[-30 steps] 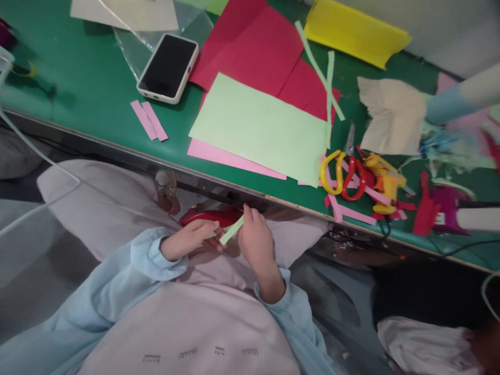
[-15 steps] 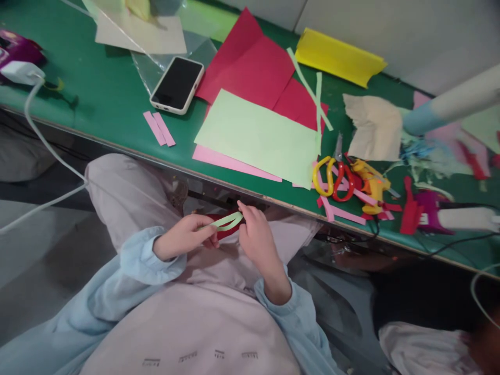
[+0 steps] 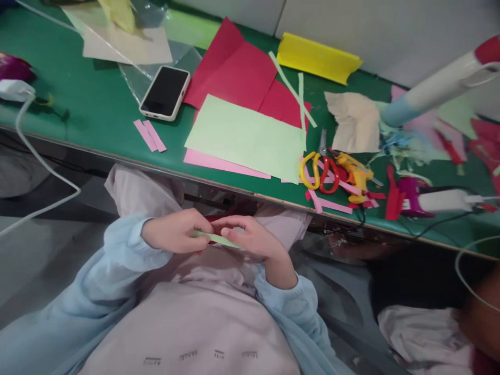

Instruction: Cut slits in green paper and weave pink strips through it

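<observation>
Over my lap, a light green paper strip (image 3: pixel 221 239) runs level between my two hands. My left hand (image 3: pixel 175 232) pinches its left end between thumb and fingers. At the other end, my right hand (image 3: pixel 258 238) has its thumb on the strip, and its fingers reach across to my left fingertips. The right end of the strip goes under this hand, where I cannot see it. Something red (image 3: pixel 214 221) shows partly behind my hands. On the green table (image 3: pixel 105 109) ahead lie a light green sheet (image 3: pixel 246 135), scissors (image 3: pixel 320 169) and two short pink strips (image 3: pixel 150 136).
Red paper (image 3: pixel 234 67), a phone (image 3: pixel 165 92) and a folded yellow sheet (image 3: pixel 318 57) lie farther back. A yellow glue gun (image 3: pixel 357 174) is beside the scissors, among pink scraps. A white cable (image 3: pixel 47 166) hangs at the left. Another person's arm (image 3: pixel 482 323) shows at lower right.
The green strip was bent into a narrow loop and now looks flat and straighter. My right fingers have moved left to meet my left hand. The camera view has shifted slightly.
</observation>
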The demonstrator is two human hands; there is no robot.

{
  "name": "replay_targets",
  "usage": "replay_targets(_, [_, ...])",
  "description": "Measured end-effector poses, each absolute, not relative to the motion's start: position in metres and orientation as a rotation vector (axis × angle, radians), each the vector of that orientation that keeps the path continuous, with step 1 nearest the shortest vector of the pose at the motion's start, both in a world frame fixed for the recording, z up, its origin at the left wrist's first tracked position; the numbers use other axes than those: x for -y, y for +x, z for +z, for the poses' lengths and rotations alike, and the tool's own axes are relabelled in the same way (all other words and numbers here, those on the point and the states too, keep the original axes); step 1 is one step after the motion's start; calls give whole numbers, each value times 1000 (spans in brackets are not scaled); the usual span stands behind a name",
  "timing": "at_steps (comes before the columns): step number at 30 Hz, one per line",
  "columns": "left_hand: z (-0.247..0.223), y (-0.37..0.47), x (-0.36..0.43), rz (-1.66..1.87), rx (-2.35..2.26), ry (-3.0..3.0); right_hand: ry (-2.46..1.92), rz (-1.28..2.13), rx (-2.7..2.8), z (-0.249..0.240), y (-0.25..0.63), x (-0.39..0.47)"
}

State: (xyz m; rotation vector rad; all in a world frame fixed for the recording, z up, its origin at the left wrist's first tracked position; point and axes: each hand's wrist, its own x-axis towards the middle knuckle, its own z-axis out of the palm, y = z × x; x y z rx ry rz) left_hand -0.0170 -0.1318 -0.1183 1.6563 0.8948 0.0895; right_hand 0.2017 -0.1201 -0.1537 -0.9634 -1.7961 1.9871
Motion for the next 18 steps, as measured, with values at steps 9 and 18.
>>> replay_targets(9, [-98,3,93,176,-975,1715,-1030,1816,1768,-140,214,94])
replay_targets(18, [-94,25,72,621,-1176,1342,-1188,1546,1583,-132,228,81])
